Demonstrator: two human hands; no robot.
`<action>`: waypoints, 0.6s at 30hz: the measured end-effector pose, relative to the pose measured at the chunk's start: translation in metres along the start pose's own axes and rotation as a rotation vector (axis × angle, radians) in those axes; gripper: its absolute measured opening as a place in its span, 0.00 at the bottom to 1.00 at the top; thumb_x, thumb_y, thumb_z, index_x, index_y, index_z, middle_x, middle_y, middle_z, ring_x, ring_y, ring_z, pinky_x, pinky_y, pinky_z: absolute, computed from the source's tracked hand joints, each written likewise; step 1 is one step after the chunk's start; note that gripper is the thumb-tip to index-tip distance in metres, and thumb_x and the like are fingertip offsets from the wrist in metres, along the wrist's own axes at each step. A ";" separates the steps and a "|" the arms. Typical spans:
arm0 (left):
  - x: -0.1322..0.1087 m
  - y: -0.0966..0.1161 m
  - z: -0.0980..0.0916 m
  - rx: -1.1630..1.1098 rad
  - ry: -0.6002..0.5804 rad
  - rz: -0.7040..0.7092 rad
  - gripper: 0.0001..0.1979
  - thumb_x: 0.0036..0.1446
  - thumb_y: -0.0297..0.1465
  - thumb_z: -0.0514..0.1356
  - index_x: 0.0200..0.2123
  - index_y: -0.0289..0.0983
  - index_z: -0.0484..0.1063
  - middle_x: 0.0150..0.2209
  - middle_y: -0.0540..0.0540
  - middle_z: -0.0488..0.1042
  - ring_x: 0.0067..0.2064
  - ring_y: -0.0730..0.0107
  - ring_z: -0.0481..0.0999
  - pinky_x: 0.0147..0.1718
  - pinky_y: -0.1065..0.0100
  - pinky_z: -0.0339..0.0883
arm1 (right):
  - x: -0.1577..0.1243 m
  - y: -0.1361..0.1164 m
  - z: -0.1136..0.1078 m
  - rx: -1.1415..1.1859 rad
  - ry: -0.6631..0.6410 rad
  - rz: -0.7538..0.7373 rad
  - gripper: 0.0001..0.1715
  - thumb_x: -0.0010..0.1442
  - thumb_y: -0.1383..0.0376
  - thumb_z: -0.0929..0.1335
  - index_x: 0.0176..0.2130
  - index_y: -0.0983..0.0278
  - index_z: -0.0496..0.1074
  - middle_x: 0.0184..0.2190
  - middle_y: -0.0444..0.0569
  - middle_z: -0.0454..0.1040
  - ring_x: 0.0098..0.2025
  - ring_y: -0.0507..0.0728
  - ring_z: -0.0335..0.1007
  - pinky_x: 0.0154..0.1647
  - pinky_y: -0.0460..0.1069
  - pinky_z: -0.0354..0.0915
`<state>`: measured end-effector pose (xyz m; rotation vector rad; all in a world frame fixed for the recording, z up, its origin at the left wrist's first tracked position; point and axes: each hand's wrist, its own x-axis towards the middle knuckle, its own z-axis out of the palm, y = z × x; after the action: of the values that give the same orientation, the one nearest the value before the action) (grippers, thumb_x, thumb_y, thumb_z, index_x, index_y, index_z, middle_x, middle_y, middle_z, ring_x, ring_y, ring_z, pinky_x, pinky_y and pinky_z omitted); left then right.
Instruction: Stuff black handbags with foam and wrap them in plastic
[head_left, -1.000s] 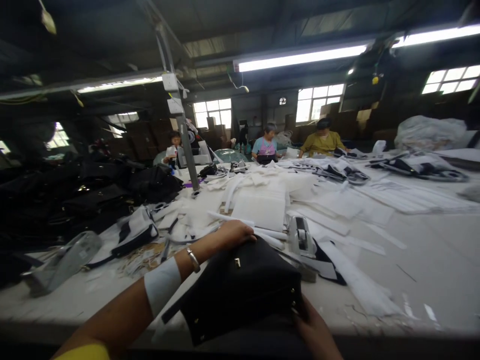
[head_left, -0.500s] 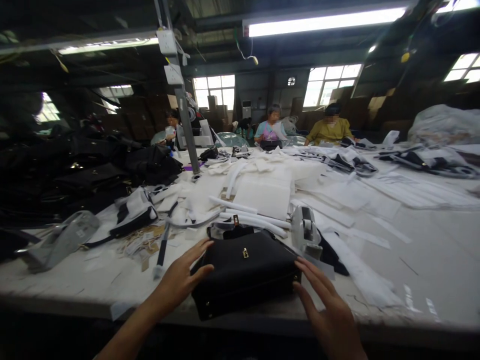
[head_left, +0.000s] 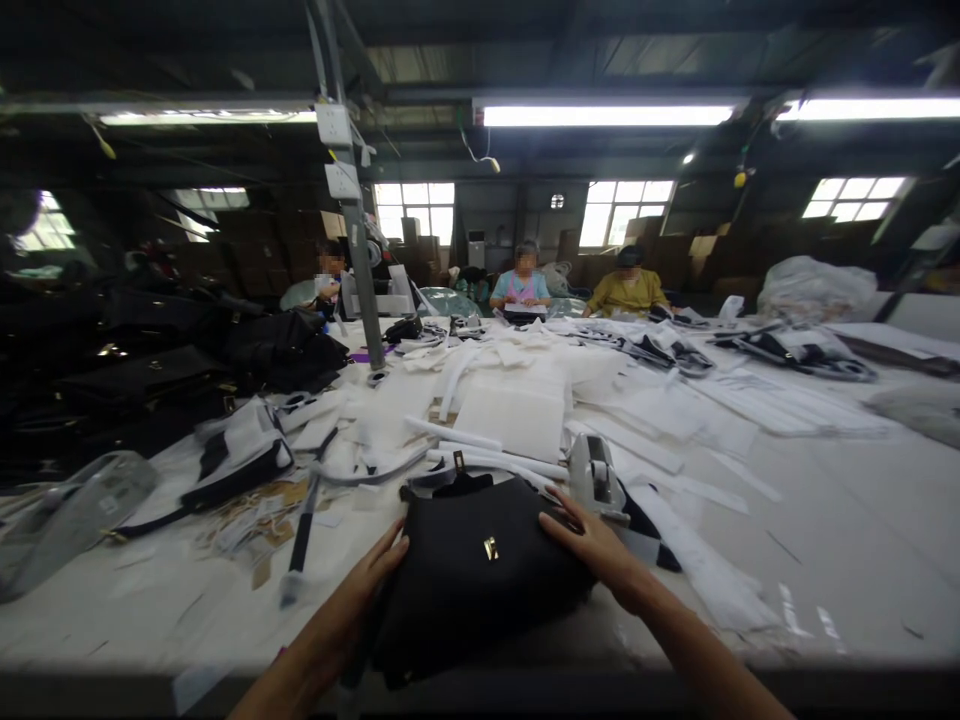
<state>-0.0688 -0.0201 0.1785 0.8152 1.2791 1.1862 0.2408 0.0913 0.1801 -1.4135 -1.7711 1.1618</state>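
Note:
A black handbag (head_left: 465,570) with a gold turn-lock clasp (head_left: 490,548) sits at the near edge of the table, between my hands. Its strap end (head_left: 459,462) with a gold fitting sticks up behind it. My left hand (head_left: 360,590) grips the bag's left side, with the thumb along the edge and the lower fingers hidden. My right hand (head_left: 592,545) holds the upper right corner, its fingers over the top edge. Just beyond that corner stands a grey tape dispenser (head_left: 595,470).
White foam sheets and strips (head_left: 514,405) cover the middle of the table. Black bags (head_left: 150,370) are piled at the left, near a clear plastic-wrapped item (head_left: 82,515). A metal post (head_left: 364,280) rises beyond. Several people sit along the far side, including one in yellow (head_left: 628,285).
My right hand has moved from the bag's right end up onto its upper corner. The bag has shifted nearer, its clasp face turned more upright. The view has tilted up and turned right.

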 end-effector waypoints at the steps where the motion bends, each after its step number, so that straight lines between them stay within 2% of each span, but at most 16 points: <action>1: -0.002 0.001 -0.001 0.060 -0.006 0.062 0.33 0.57 0.48 0.61 0.62 0.41 0.64 0.66 0.45 0.60 0.67 0.54 0.57 0.66 0.56 0.48 | -0.008 -0.002 0.000 0.089 0.025 -0.050 0.42 0.58 0.45 0.69 0.65 0.57 0.60 0.57 0.55 0.72 0.59 0.66 0.68 0.61 0.62 0.62; 4: -0.012 0.003 -0.005 0.264 0.090 0.262 0.38 0.53 0.48 0.64 0.64 0.42 0.61 0.66 0.45 0.61 0.68 0.50 0.55 0.67 0.53 0.46 | -0.030 -0.006 0.003 0.194 0.146 -0.328 0.42 0.58 0.53 0.72 0.66 0.55 0.57 0.62 0.54 0.67 0.61 0.65 0.65 0.63 0.61 0.60; 6: -0.021 0.000 -0.011 0.359 0.193 0.404 0.43 0.47 0.49 0.67 0.65 0.46 0.58 0.65 0.46 0.63 0.67 0.46 0.56 0.66 0.49 0.49 | -0.040 -0.003 0.007 0.143 0.246 -0.523 0.40 0.59 0.57 0.72 0.66 0.55 0.57 0.62 0.54 0.66 0.59 0.64 0.67 0.63 0.61 0.61; 8: -0.027 -0.011 -0.017 0.442 0.298 0.492 0.46 0.45 0.47 0.68 0.66 0.50 0.55 0.64 0.48 0.65 0.65 0.44 0.60 0.64 0.46 0.53 | -0.046 0.006 0.015 0.037 0.323 -0.646 0.40 0.59 0.60 0.72 0.66 0.55 0.56 0.61 0.54 0.67 0.56 0.64 0.70 0.61 0.60 0.63; 10: -0.029 -0.028 -0.025 0.539 0.380 0.516 0.43 0.46 0.46 0.68 0.65 0.53 0.56 0.61 0.49 0.68 0.63 0.44 0.64 0.62 0.44 0.57 | -0.050 0.019 0.025 -0.053 0.364 -0.674 0.40 0.60 0.61 0.71 0.66 0.56 0.55 0.59 0.54 0.68 0.54 0.63 0.71 0.59 0.60 0.66; 12: -0.029 -0.046 -0.031 0.655 0.436 0.525 0.35 0.48 0.46 0.66 0.60 0.53 0.63 0.56 0.50 0.74 0.59 0.46 0.70 0.60 0.45 0.62 | -0.052 0.029 0.034 -0.100 0.406 -0.620 0.36 0.62 0.62 0.69 0.66 0.57 0.56 0.56 0.54 0.71 0.54 0.63 0.71 0.56 0.58 0.68; 15: -0.029 -0.063 -0.036 0.837 0.421 0.509 0.26 0.50 0.46 0.65 0.53 0.52 0.70 0.46 0.50 0.80 0.52 0.47 0.77 0.52 0.50 0.72 | -0.052 0.029 0.041 -0.146 0.532 -0.554 0.24 0.66 0.62 0.65 0.61 0.58 0.64 0.50 0.54 0.74 0.53 0.62 0.71 0.55 0.58 0.69; 18: -0.034 -0.063 -0.036 0.906 0.375 0.526 0.31 0.53 0.46 0.64 0.59 0.51 0.65 0.49 0.49 0.78 0.54 0.47 0.75 0.52 0.51 0.72 | -0.047 0.009 0.041 -0.180 0.619 -0.586 0.27 0.64 0.60 0.67 0.61 0.60 0.63 0.55 0.56 0.70 0.59 0.65 0.66 0.60 0.61 0.64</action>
<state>-0.0874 -0.0734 0.1220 1.7227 2.0408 1.1725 0.2228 0.0360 0.1570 -1.0659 -1.6704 0.2258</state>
